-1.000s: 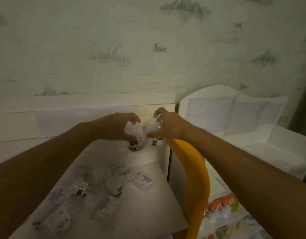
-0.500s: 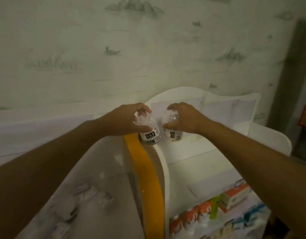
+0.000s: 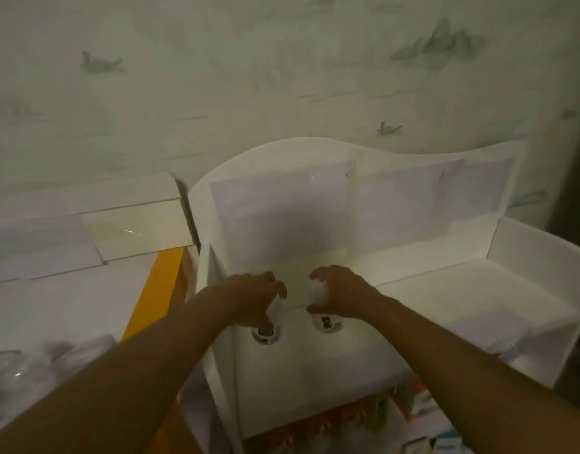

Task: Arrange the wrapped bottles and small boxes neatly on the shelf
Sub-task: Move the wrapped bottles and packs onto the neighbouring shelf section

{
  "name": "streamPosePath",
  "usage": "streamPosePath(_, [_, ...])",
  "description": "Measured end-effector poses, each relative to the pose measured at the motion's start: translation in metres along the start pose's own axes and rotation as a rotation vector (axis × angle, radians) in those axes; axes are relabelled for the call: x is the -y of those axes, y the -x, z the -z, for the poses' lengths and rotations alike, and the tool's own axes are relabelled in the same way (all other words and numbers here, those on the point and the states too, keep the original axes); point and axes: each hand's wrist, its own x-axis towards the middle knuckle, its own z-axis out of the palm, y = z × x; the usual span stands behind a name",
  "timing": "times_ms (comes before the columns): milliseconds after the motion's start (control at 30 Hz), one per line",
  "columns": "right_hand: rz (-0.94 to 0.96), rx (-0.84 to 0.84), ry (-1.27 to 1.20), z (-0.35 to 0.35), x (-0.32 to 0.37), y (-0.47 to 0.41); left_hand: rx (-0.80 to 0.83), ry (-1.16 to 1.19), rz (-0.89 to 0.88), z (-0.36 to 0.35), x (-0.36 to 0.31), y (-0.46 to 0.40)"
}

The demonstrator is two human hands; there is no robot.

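My left hand (image 3: 249, 298) grips a small plastic-wrapped bottle (image 3: 267, 330) from above, its dark-labelled base showing below my fingers. My right hand (image 3: 341, 294) grips a second wrapped bottle (image 3: 324, 322) the same way. Both bottles are upright, side by side, low over the left part of the white shelf's top board (image 3: 445, 306). Whether their bases touch the board I cannot tell. More wrapped items (image 3: 36, 371) lie blurred on the table at the lower left.
The white shelf has a curved back panel (image 3: 347, 198) and a raised right side wall (image 3: 537, 244). Orange and white boxes (image 3: 413, 404) sit on a lower tier. An orange edge (image 3: 157, 290) separates shelf and table. Patterned wall behind.
Both hands carried the two bottles from the table rightward, past the orange edge, and lowered them over the shelf's top board. The view turned right with them.
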Motion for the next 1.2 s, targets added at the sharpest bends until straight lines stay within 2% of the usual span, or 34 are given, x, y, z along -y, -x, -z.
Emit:
streamPosePath(233, [0.003, 0.086, -0.082, -0.022, -0.038, -0.019, 0.103, -0.053, 0.123, -0.030, 0.002, -0.040])
streamPosePath(433, [0.020, 0.135, -0.103, -0.027, -0.063, -0.022, 0.138, -0.078, 0.127, -0.054, -0.004, -0.073])
streamPosePath(600, [0.002, 0.118, -0.077, -0.025, -0.085, -0.031, 0.081, -0.063, 0.111, -0.061, -0.005, -0.092])
streamPosePath(867, [-0.130, 0.105, 0.028, -0.003, -0.136, -0.050, 0.113, -0.090, 0.024, -0.064, 0.001, -0.098])
streamPosePath(967, [-0.193, 0.075, 0.038, 0.005, -0.151, -0.053, 0.157, -0.098, -0.007, -0.055, -0.002, -0.094])
streamPosePath(1200, [-0.289, 0.046, 0.032, 0.008, -0.159, -0.051, 0.118, 0.007, -0.067, -0.020, 0.001, -0.085])
